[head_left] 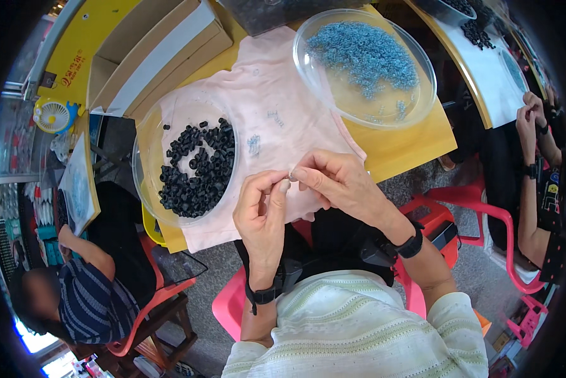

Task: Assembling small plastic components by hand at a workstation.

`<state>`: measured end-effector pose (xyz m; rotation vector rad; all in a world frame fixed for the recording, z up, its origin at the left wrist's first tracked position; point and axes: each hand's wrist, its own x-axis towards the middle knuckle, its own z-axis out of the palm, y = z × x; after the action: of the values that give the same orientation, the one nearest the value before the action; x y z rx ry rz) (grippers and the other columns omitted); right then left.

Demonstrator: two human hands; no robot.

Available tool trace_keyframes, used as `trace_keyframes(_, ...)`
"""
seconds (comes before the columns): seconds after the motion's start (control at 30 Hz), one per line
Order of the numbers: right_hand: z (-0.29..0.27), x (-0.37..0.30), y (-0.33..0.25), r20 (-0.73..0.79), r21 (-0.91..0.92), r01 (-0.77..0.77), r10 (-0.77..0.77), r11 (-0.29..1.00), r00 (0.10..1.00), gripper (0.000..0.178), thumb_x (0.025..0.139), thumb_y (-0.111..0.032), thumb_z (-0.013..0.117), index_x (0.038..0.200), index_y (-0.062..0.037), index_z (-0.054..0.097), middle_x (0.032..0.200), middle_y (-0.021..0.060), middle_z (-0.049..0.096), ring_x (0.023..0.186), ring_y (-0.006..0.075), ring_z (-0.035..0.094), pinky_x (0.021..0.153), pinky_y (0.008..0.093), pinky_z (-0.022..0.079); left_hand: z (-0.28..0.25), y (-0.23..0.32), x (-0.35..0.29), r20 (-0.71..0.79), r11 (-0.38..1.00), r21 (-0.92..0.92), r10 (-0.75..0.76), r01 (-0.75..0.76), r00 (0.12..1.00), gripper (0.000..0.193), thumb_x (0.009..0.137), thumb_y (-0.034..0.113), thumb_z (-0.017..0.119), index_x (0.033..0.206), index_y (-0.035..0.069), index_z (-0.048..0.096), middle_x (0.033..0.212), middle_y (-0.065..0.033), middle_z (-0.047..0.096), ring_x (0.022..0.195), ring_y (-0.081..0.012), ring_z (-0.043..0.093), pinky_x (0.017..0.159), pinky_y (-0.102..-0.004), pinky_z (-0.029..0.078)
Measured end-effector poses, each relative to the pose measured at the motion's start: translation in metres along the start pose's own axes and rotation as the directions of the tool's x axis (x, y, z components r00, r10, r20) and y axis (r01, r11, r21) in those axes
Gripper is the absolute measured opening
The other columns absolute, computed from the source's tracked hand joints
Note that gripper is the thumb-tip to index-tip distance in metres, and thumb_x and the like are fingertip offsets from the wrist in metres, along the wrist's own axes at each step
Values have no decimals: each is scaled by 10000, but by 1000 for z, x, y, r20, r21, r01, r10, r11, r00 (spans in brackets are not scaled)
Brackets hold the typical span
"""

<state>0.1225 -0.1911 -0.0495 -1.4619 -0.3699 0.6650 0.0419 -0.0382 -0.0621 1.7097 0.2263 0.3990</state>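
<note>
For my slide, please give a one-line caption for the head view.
Both hands pinch a tiny part over a pink cloth, between dishes of black rings and blue rings.

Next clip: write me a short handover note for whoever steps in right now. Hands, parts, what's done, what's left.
Left hand and right hand: fingertips pinched together on a tiny part too small to identify, over the pink cloth.
Black rings: heaped in the clear dish to the left.
Blue rings: in the clear dish at upper right; a few loose blue pieces lie on the cloth.
Done: no finished pile visible.
Left: both dishes hold many rings.
</note>
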Motion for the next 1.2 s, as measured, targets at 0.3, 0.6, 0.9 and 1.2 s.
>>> trace_keyframes(0.3, 3, 1, 6, -25, 119, 26, -23, 993, 999, 157, 954, -129, 635, 1012, 15, 657, 815, -15, 628, 678, 32, 561, 552, 199, 468, 3, -4, -2, -69, 998, -38, -52, 50, 996, 129, 976, 107, 618, 1054, 3, 621, 980, -25, 636, 870, -74, 577, 802, -218, 466)
trace_keyframes(0.6, 10, 0, 8, -107, 42, 136, -131, 990, 986, 152, 929, -118, 659, 998, 17, 661, 824, 10, 659, 678, 49, 584, 584, 221, 487, 4, 7, -2, -11, 972, -89, -219, 217, 976, 165, 1008, 192, 578, 1014, 27, 585, 899, -18, 628, 795, -66, 553, 746, -205, 451)
trace_keyframes(0.9, 3, 0, 1, -84, 93, 22, -14, 995, 996, 199, 943, -152, 658, 1016, 33, 646, 842, 10, 638, 686, 34, 568, 554, 195, 502, 3, 4, -1, -1, 998, -52, -24, 24, 1000, 292, 943, 29, 635, 1229, -10, 589, 1046, -63, 640, 910, -100, 590, 817, -239, 484)
trace_keyframes(1.2, 3, 0, 0, -43, 148, 2, 5, 989, 999, 177, 953, -149, 652, 1010, 18, 653, 804, -14, 616, 658, 17, 548, 530, 185, 483, -1, 3, 0, -23, 963, 242, 131, -121, 991, 176, 882, -9, 695, 1057, -15, 689, 982, -54, 668, 859, -92, 608, 765, -220, 490)
